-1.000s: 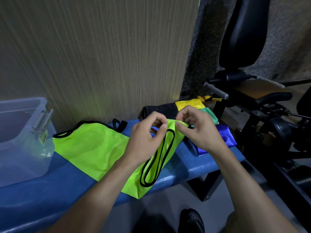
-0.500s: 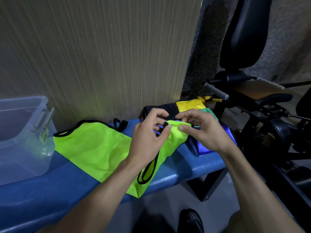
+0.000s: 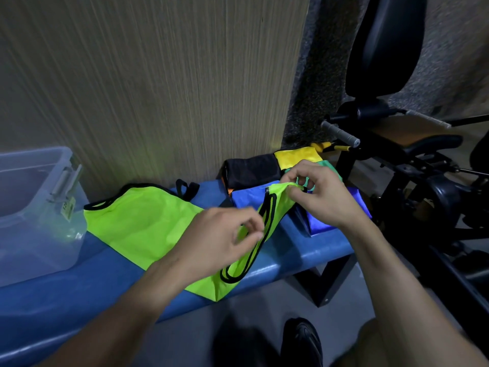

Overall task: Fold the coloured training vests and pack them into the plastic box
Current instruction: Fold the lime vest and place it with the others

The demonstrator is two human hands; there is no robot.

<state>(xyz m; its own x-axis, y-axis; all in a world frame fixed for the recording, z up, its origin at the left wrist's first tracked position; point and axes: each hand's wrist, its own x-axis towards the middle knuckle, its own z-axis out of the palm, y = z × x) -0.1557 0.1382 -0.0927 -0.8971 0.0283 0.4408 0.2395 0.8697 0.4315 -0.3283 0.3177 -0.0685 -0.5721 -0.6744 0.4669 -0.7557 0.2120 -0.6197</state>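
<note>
Hands now apart: right hand [image 3: 321, 193] pinching lime vest [image 3: 148, 223] strap, left hand [image 3: 225, 234] lower, pinching trim.

A long blue padded bench [image 3: 304, 250] runs left to right against a beige wood-grain wall panel [image 3: 158, 83]. Far right stands a black metal gym machine [image 3: 383, 49]. A black shoe [image 3: 301, 340] rests on the near floor.

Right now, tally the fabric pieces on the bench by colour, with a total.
Lime green: 1, spread out, both hands on its strap end
Black: 1
Yellow: 1
Blue: 1
Teal green: 1, mostly hidden behind the right hand
Total: 5 colours showing; the pile may hide more, and an orange edge peeks out under the black.
</note>
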